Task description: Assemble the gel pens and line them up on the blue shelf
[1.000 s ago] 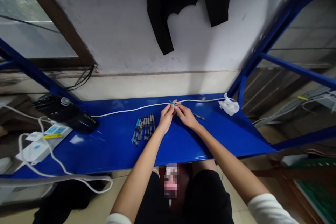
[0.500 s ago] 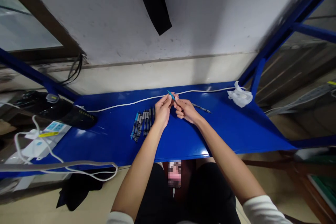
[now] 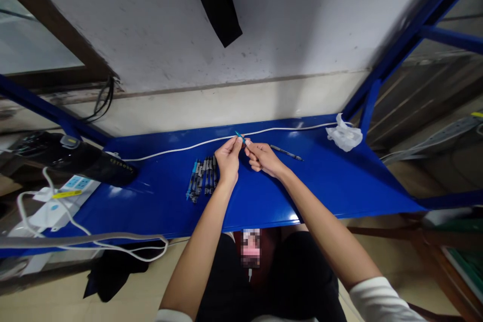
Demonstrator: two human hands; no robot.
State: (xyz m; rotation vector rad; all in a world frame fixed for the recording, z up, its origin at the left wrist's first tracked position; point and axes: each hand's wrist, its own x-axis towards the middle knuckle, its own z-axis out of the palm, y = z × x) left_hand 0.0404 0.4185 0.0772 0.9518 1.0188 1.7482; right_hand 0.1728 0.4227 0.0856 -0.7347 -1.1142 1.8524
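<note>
A small blue pen [image 3: 239, 135] is held above the blue table [image 3: 324, 181], its tip pointing up and left. My left hand [image 3: 228, 157] pinches it between thumb and fingers. Close beside, my right hand [image 3: 264, 157] has its fingers closed on the pen's lower end, which the fingers partly hide. Several dark pens [image 3: 202, 177], one with blue parts, lie side by side just left of my left hand. A single dark pen [image 3: 287, 153] rests on the table behind my right hand.
A black bottle [image 3: 83, 161] lies at the left by a white power strip [image 3: 56, 211] with cables. Along the back runs a white cable [image 3: 181, 149]. A crumpled white plastic bag [image 3: 344, 135] sits at the back right, near the blue frame [image 3: 370, 105].
Both hands have shifted slightly left with the blue pen, and the gap between their fingertips looks a little wider. The whole view has also moved slightly.
</note>
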